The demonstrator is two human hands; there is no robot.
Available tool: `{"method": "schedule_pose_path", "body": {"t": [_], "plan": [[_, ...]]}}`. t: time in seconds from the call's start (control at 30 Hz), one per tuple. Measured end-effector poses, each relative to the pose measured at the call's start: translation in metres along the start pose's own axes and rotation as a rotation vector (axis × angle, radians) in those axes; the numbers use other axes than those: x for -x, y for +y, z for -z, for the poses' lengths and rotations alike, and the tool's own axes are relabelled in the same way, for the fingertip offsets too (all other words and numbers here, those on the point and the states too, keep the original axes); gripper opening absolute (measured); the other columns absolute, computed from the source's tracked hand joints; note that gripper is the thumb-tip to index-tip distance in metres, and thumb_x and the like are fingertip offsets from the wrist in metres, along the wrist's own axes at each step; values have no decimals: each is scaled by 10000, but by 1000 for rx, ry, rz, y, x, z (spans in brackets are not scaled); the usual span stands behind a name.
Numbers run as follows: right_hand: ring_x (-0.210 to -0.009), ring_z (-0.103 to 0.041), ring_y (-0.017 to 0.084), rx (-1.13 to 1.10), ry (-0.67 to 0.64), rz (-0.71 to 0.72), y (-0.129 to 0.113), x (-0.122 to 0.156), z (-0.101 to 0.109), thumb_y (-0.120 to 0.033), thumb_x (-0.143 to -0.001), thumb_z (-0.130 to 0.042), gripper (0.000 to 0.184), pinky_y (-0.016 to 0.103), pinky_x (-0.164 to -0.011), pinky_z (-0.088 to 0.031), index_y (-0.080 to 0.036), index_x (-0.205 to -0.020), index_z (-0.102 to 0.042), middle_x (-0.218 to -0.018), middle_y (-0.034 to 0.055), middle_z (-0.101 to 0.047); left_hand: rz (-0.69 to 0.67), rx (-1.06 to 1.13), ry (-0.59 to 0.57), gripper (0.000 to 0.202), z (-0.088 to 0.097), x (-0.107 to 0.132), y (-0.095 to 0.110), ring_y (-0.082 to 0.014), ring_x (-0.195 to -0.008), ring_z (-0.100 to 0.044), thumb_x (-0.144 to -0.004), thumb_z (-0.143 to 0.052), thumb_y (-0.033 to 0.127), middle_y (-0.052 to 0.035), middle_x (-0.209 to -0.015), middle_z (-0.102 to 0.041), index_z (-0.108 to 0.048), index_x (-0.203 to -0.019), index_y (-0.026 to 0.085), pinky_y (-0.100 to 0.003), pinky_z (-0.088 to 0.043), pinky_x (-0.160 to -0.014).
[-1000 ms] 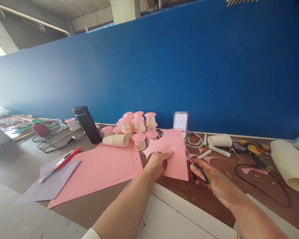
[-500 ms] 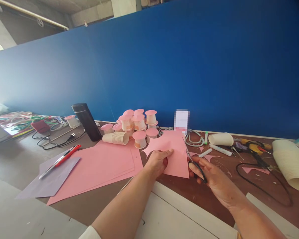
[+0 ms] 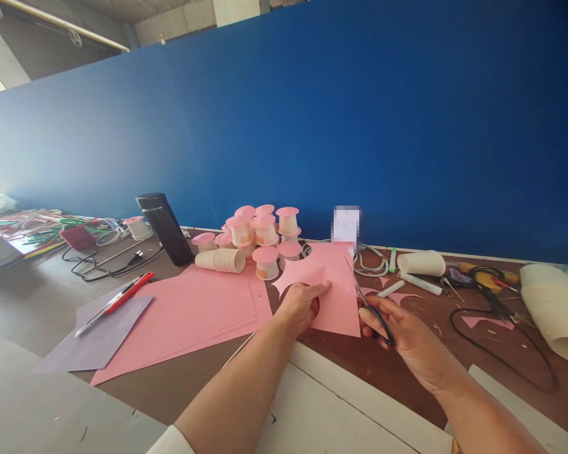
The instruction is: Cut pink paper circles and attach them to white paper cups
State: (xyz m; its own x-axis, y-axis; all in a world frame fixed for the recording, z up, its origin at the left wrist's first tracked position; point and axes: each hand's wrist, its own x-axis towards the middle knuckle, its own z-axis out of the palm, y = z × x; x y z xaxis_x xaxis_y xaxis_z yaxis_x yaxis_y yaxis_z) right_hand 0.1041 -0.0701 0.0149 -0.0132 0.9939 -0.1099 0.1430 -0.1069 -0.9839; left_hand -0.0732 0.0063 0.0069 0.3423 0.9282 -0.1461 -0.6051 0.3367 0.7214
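My left hand point(image 3: 301, 306) pinches a pink paper sheet point(image 3: 334, 290) that has round cut-outs along its left edge, holding it just above the brown table point(image 3: 407, 369). My right hand point(image 3: 392, 326) grips black-handled scissors point(image 3: 366, 306), whose blades touch the sheet's right edge. Behind the sheet stands a cluster of paper cups with pink round tops point(image 3: 262, 232), and a stack of plain cups point(image 3: 220, 260) lies on its side.
Large pink sheets point(image 3: 189, 315) and a grey sheet point(image 3: 99, 334) with a red utility knife point(image 3: 118, 301) lie at left. A black flask point(image 3: 165, 228) stands behind. At right are a white cup point(image 3: 420, 263), glue sticks, a glue gun with black cable point(image 3: 497, 315), and stacked cups point(image 3: 556, 312).
The view has shifted slightly; both hands keep their hold, and the scissors have edged a little along the right edge of the pink sheet.
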Motion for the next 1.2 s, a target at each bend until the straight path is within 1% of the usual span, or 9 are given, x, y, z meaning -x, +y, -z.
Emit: {"method": "schedule_pose_path", "body": {"t": [0.2, 0.37, 0.47, 0.57, 0.8, 1.03, 1.2], "plan": [[-748, -503, 175, 10, 4, -14, 6, -2, 4, -569, -803, -657, 559, 261, -552, -333, -216, -1233, -606, -736, 13, -612, -11, -10, -14, 294, 1, 0, -1, -261, -846, -700, -590, -869, 231, -134, -761, -716, -708, -758, 51, -379, -543, -871], [-742, -498, 173, -2, 20, -25, 6, 0, 4, -625, -759, -667, 574, 247, -547, -329, -227, -1172, -632, -741, 20, -615, -22, -15, -30, 280, 2, 0, -2, -260, -832, -706, -605, -860, 235, -141, -783, -725, -713, -763, 56, -388, -550, -860], [-722, -484, 161, 4, 36, -45, 2, 1, 2, -595, -762, -684, 557, 238, -550, -332, -231, -1181, -634, -710, 7, -601, -26, 5, -29, 291, 1, 0, -2, -266, -827, -706, -593, -865, 224, -143, -780, -722, -714, -769, 48, -400, -549, -864], [-707, -474, 150, 0, 44, -56, -2, 3, 0, -559, -766, -700, 531, 223, -541, -330, -233, -1181, -638, -687, -7, -590, -29, 9, -13, 292, 1, -1, -1, -267, -811, -704, -571, -876, 222, -139, -753, -714, -706, -734, 48, -406, -547, -867], [-656, -467, 140, -41, 76, -77, -8, 3, -6, -500, -714, -754, 514, 200, -460, -267, -205, -1125, -663, -634, -22, -569, -24, -6, 10, 302, 0, 0, -1, -233, -784, -695, -549, -887, 235, -122, -735, -707, -701, -712, 62, -365, -541, -853], [-624, -489, 143, -47, 124, -74, -15, 7, -12, -522, -662, -763, 532, 200, -425, -238, -197, -1077, -690, -624, -13, -572, -16, -5, 41, 302, 1, -2, -2, -200, -735, -682, -518, -902, 237, -104, -700, -696, -690, -661, 76, -336, -542, -833], [-604, -507, 149, 12, 161, -64, -18, 10, -14, -528, -654, -758, 545, 204, -417, -253, -201, -1086, -705, -606, -8, -578, -27, 1, 19, 324, 1, -2, -2, -228, -765, -696, -524, -904, 268, -100, -723, -707, -696, -699, 92, -368, -545, -847]]}}
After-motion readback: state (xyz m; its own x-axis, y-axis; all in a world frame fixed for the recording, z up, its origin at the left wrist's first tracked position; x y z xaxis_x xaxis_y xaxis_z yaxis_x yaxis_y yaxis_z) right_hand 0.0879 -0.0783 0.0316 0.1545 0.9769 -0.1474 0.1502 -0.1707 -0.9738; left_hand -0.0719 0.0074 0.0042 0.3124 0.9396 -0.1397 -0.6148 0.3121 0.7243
